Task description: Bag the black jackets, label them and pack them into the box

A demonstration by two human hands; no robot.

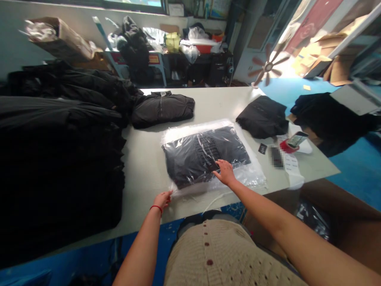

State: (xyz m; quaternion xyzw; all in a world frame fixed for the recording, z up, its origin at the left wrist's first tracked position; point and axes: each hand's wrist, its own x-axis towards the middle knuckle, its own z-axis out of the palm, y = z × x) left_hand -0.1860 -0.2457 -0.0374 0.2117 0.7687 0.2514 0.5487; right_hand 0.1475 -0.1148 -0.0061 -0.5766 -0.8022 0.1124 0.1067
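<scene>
A folded black garment [181,159] lies flat inside a clear plastic bag [250,176] at the middle of the table. My left hand [163,199], with a red band at the wrist, pinches the bag's near left corner. Over the lower middle of the bag rests my right hand [224,172], its fingers spread on the plastic above the garment. Behind the bag sits a folded black jacket [163,109], and another folded black garment [263,117] lies beyond its right end.
A tall stack of black garments [59,171] fills the table's left side. On the right are a red tape roll [288,146] with a phone [298,139] on it and a strip of labels [293,169]. Below stands a cardboard box [354,238] holding a bagged item; a small fan [268,66] stands at the back.
</scene>
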